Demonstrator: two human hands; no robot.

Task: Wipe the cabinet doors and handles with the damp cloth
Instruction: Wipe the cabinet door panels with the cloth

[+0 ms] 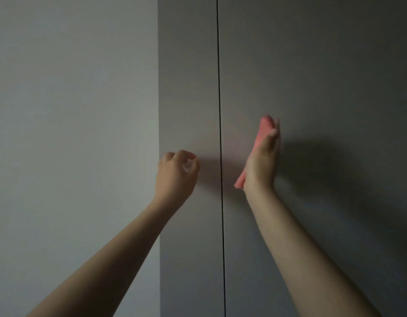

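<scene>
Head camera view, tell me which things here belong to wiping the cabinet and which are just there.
Part of the job:
pink cloth, pressed flat against the right cabinet door by the right hand
left cabinet door

Just there:
pale wall at left
left hand, loosely curled, holding nothing

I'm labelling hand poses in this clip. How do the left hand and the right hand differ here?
The left hand has loosely curled fingers and holds nothing; the right hand is flat, pressing a pink cloth against the cabinet door. The left hand sits left of the door gap, the right hand right of it and reaching higher. Both are raised on bare forearms.
</scene>
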